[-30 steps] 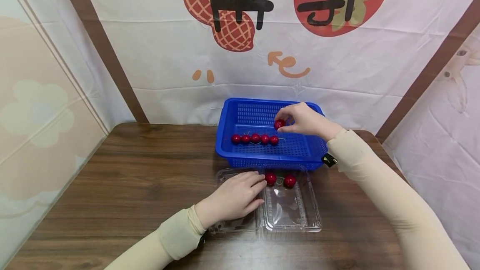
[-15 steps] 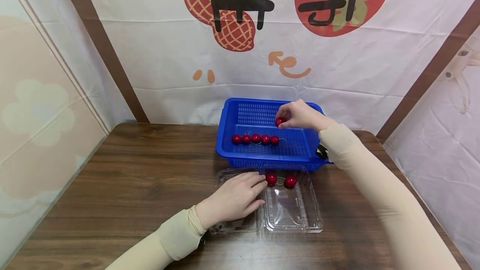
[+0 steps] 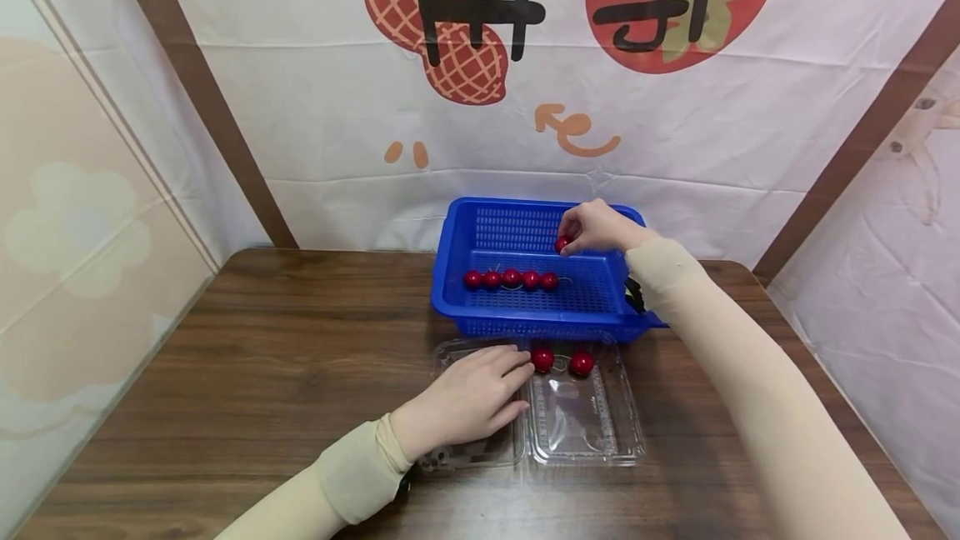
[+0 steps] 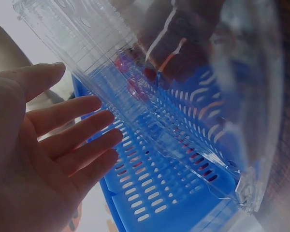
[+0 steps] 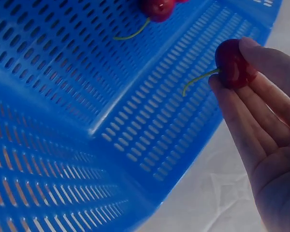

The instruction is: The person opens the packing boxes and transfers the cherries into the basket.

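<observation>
My right hand [image 3: 600, 226] pinches a dark red cherry [image 5: 233, 65] between thumb and fingertips, over the back right part of the blue basket [image 3: 444, 273]. A green stem hangs off that cherry in the right wrist view. Inside the basket a row of several red cherries [image 3: 512, 277] lies on the floor. My left hand [image 3: 468, 398] rests on the left half of the clear plastic clamshell box [image 3: 573, 432], its fingers extended, as the left wrist view also shows. Two cherries [image 3: 582, 363] sit at the far end of the box's right half.
The basket stands at the back of the brown wooden table [image 3: 300, 373], close to a printed white curtain [image 3: 337, 123]. The clamshell box lies opened flat just in front of the basket.
My right hand has shifted slightly back and to the right with the cherry, its forearm swinging left over the basket's right rim. The left hand stays put.
</observation>
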Tool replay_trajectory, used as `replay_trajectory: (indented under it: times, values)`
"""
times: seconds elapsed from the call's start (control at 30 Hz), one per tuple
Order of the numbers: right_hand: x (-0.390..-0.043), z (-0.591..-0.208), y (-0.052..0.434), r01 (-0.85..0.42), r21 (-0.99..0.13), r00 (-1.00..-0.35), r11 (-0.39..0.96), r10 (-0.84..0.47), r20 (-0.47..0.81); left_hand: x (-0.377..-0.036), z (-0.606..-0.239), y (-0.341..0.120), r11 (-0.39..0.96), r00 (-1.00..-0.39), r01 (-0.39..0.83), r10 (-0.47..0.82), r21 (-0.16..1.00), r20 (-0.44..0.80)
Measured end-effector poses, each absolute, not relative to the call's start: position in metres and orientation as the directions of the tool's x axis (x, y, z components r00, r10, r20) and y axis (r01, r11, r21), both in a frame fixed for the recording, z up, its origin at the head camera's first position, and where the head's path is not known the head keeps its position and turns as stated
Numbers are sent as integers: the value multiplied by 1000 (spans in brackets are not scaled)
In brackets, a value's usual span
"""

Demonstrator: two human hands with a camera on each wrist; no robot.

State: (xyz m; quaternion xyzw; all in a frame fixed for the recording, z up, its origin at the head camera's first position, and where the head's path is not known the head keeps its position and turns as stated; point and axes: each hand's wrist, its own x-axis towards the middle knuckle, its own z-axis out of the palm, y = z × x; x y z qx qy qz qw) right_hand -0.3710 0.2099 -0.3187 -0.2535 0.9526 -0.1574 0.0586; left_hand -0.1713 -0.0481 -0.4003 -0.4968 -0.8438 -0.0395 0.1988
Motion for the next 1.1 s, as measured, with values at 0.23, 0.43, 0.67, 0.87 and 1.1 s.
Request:
replay_trajectory:
  times: [0.23,0.43,0.67,0.87,1.1]
  values:
    - [-379,-328,207,-445,-320,-872,836,-486,-55,-171,-402,-49,499,-417,857,819,-130,394]
    - [-380,-337,205,-399,-333,-884,855,-454,-108,-172,-404,-49,500,-424,858,818,-115,390]
    - [-384,-350,209,-336,-317,-898,887,-404,-177,-171,-403,-50,506,-436,856,816,-106,379]
    - [-385,-354,212,-343,-305,-884,888,-415,-214,-171,-401,-50,508,-441,854,820,-110,365]
    - [-384,-354,210,-362,-276,-872,890,-428,-236,-172,-400,-52,511,-447,852,822,-110,352]
